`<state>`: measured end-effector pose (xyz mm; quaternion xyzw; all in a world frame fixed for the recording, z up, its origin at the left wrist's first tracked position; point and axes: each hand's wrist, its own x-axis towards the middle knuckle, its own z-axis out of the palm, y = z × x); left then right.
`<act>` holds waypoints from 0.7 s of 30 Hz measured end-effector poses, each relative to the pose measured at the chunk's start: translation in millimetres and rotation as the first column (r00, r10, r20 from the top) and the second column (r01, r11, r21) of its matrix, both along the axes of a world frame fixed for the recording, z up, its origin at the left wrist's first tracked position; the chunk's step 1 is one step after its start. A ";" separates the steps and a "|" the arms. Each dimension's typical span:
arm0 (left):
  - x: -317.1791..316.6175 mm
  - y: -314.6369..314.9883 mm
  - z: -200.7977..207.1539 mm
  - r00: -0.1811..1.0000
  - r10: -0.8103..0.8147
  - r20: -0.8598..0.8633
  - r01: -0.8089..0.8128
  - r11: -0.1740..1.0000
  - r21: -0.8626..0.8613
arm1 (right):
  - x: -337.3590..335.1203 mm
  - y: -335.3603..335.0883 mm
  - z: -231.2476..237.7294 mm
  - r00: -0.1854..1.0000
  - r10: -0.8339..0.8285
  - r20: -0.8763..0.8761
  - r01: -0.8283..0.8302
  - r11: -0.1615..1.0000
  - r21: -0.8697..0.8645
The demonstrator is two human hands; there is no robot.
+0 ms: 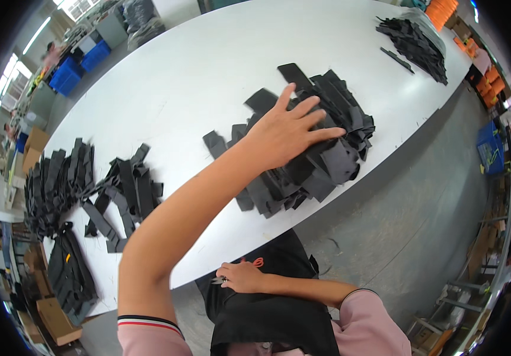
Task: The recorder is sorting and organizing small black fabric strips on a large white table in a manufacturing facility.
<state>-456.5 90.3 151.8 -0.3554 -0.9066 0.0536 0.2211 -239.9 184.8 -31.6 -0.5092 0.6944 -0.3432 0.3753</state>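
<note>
My left hand (288,127) reaches across the table, its fingers spread flat on a loose heap of black and dark grey fabric strips (326,163). The strips lie over one another in several directions. Down by my black apron (273,323), my right hand (242,277) is closed around small metal snips (217,280), whose tips poke out at its left. Part of the snips is hidden by the fingers. A red-orange cord loop (258,261) shows beside that hand, against the black cloth.
The white table (196,77) curves around me. On its left lie a bundle of dark strips (60,184), a looser pile (128,190) and a black padded piece (70,270). Another dark strip pile (415,44) sits far right. A blue crate (491,148) stands beyond the floor at right.
</note>
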 end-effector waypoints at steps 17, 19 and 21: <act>220.5 -113.3 -119.9 0.424 0.866 0.266 -0.783 0.202 0.588 | -35.1 23.2 -14.6 0.872 -0.347 0.346 0.348 0.935 0.060; 281.6 -122.1 -146.7 0.207 0.901 0.382 -0.895 0.016 0.446 | -34.9 10.9 -14.4 0.821 -0.363 0.441 0.316 0.932 0.179; 310.3 -123.2 -159.1 0.047 0.923 0.383 -0.966 -0.055 0.253 | -29.3 -7.6 -13.1 0.823 -0.316 0.472 0.269 0.949 0.167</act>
